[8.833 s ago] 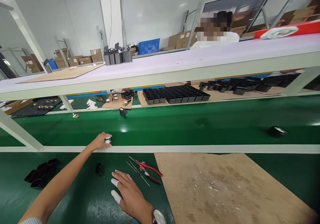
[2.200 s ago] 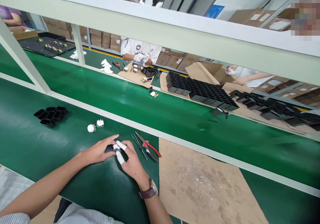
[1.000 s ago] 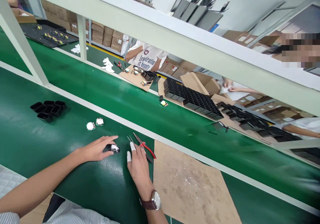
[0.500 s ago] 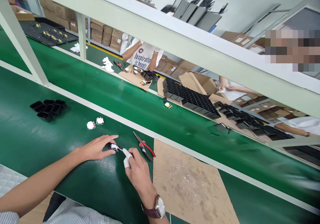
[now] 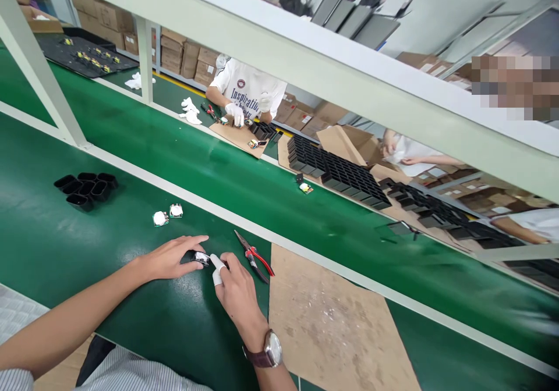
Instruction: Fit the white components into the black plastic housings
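My left hand (image 5: 177,257) pinches a small black housing with white material in it (image 5: 201,258) between thumb and fingers, resting on the green bench. My right hand (image 5: 236,286), with white finger cots on its thumb and index finger and a watch on the wrist, is closed just right of that housing. A thin, light stick-like tool comes from its fingertips to the housing; most of it is hidden. Red-handled long-nose pliers (image 5: 253,256) lie beyond my right hand. Two small circuit boards with white tops (image 5: 160,219) sit beyond my left hand.
Several black plastic cups (image 5: 86,191) stand at the left. A stained cardboard sheet (image 5: 325,315) lies to the right. Beyond a pale frame bar runs a green conveyor belt (image 5: 236,173) carrying a circuit board (image 5: 305,188). Co-workers and rows of black housings (image 5: 353,181) line the far side.
My right hand has shifted slightly left, closer to the housing, and less of the stick shows. My left hand keeps its hold. Across the belt, a co-worker's gloved hand has come down to the parts.
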{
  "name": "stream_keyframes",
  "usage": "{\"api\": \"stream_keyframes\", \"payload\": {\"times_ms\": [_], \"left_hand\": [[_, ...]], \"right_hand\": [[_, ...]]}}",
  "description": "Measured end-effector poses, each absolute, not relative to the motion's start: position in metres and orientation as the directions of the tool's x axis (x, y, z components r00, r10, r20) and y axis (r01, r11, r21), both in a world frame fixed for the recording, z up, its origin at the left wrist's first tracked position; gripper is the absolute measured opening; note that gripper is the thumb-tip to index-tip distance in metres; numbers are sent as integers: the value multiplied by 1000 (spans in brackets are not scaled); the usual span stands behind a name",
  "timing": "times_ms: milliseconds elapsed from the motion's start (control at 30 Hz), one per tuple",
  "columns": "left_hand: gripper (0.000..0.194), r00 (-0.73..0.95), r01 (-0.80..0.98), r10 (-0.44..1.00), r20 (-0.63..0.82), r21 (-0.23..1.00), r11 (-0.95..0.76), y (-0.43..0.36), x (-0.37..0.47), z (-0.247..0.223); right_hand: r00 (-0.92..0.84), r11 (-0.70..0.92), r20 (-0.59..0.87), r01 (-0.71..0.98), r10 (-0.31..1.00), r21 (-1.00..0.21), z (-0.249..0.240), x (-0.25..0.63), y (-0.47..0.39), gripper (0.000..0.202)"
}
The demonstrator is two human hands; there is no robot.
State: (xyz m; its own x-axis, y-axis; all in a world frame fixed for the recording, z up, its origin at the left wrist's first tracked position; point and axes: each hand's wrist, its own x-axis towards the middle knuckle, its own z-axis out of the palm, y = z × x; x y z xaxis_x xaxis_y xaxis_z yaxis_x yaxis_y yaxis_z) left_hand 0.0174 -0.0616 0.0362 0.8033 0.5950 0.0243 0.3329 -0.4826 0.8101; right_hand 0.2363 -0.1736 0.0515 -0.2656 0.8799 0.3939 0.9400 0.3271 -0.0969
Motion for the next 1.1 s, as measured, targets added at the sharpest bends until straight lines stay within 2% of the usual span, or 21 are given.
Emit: {"api": "stream_keyframes", "payload": {"times_ms": [100,267,400,533,700,867,1100], "left_hand": [[67,802,330,596,26,813,-480,-61,18,36],[66,797,329,603,21,823,-463,-61,18,35],[65,799,321,601,30,823,-468,-61,18,34],[61,807,291,586,74,813,-504,-63,18,29],[82,830,247,551,85,829,-501,-67,20,23],[70,831,279,549,84,792,-543,-68,24,24],[68,819,266,564,110,797,-542,-67,24,23]], "right_hand": [[-307,361,360,928,881,-91,54,236,-169,29],[-423,440,263,898,867,-8,69,238,-163,33],[-393,414,290,910,873,-9,78,241,-168,36],[-351,384,350,923,868,-26,80,241,-178,30],[-355,375,314,927,880,-2,84,237,-187,29],[-350,357,263,934,899,22,90,234,-194,28],[-362,362,254,931,897,48,91,235,-193,27]]}}
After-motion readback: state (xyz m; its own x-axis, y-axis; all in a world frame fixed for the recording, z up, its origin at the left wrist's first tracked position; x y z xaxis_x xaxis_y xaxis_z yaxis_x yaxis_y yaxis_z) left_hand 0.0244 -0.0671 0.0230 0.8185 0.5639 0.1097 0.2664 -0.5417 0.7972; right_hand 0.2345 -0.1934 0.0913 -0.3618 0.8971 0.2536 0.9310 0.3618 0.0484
